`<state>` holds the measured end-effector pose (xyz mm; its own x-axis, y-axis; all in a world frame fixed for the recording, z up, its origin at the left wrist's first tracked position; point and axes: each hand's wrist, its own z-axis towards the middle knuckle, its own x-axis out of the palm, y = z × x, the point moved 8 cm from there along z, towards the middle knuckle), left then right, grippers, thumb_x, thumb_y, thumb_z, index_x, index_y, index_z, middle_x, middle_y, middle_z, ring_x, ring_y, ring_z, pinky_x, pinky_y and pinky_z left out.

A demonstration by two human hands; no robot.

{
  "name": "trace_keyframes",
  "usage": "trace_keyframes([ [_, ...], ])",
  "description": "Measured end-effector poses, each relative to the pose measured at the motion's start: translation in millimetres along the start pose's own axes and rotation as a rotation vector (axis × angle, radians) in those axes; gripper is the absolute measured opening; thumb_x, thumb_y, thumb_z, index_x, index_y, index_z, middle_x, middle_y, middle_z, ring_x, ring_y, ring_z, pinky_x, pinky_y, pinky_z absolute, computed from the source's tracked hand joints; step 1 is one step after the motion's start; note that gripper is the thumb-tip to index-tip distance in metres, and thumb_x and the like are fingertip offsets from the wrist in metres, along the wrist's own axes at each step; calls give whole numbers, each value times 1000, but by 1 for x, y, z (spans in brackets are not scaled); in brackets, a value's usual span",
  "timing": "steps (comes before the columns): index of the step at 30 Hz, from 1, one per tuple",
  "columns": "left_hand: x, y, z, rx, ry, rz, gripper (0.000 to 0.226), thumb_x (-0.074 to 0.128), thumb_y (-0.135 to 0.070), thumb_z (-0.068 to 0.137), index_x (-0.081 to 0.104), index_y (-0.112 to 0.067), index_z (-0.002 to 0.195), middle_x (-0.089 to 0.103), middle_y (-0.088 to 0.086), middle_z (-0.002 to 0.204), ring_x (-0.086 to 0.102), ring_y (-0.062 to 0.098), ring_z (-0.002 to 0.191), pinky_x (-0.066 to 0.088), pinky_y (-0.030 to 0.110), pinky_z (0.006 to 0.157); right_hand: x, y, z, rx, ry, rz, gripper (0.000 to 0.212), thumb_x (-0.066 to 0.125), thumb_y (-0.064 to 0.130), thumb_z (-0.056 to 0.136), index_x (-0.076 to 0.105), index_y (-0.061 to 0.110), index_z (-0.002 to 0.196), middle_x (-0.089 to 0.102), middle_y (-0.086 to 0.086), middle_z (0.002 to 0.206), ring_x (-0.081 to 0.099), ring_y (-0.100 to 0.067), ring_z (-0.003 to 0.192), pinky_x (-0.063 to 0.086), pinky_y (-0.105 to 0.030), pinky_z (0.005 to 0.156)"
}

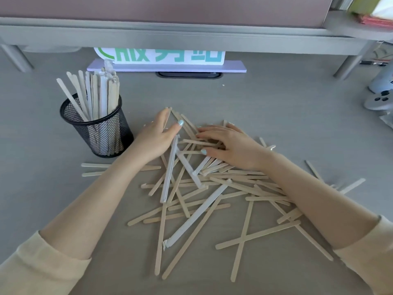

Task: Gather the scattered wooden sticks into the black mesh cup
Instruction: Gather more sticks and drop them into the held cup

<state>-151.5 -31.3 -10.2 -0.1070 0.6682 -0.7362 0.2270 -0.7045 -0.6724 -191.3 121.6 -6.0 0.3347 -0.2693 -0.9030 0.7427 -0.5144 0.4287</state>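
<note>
A black mesh cup (106,133) stands upright at the left with several wooden sticks (95,94) poking out of its top. A loose heap of wooden sticks (212,196), some in white paper sleeves, lies across the middle of the grey table. My left hand (156,138) rests on edge at the heap's far left side, right of the cup, thumb and fingers curled around the far ends of a few sticks. My right hand (229,145) lies palm down on the heap's far part, fingers spread and pressing on sticks.
A raised grey shelf (191,37) spans the back, with a white sign on a purple base (168,66) under it. A grey game controller (378,101) sits at the right edge. Two sticks (95,169) lie apart near the cup's base.
</note>
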Motion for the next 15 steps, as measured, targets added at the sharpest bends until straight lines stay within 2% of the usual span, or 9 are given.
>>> trace_keyframes([
  [2,-2,-2,-4,24,1,-30,61,32,-52,93,16,-25,145,29,-5,152,36,16,134,26,32,105,3,12,2,-47,-19,34,38,52,36,91,52,29,128,44,11,143,33,-5,135,12,-37,116],
  [4,-4,-4,-8,35,7,-72,56,33,-52,92,24,-29,142,38,-10,147,47,12,122,31,27,94,6,22,6,-98,-24,52,34,55,31,90,57,25,123,53,8,136,42,-9,129,24,-41,113],
  [7,-5,-8,-13,78,53,-86,50,35,-51,92,32,-33,138,45,-13,139,48,8,119,33,27,92,3,29,8,-109,-28,124,32,56,32,89,59,25,120,60,10,126,51,-8,118,36,-41,105],
  [9,-4,-9,-16,98,90,-86,53,36,-52,91,29,-33,140,41,-12,143,45,6,121,33,27,96,-4,27,4,-59,14,152,44,57,42,86,50,33,128,51,14,135,41,-3,125,24,-43,114],
  [10,-4,-7,-18,94,106,-74,58,37,-54,90,25,-33,142,37,-11,147,41,8,127,32,28,100,-6,24,0,-33,67,111,55,58,49,82,41,38,133,41,16,142,31,-2,133,11,-46,118],
  [12,-2,-2,-24,71,155,0,69,40,-59,86,14,-34,145,25,-8,153,30,12,137,26,30,105,-6,16,-13,5,225,-9,80,61,57,75,20,43,142,18,18,153,5,-4,143,-10,-46,116],
  [15,4,-1,-35,58,254,117,90,51,-62,79,-4,-36,146,8,-6,158,12,11,143,18,32,112,-1,-1,-31,54,400,-160,101,62,64,69,-4,44,143,-8,19,156,-19,-6,142,-19,-49,113],
])
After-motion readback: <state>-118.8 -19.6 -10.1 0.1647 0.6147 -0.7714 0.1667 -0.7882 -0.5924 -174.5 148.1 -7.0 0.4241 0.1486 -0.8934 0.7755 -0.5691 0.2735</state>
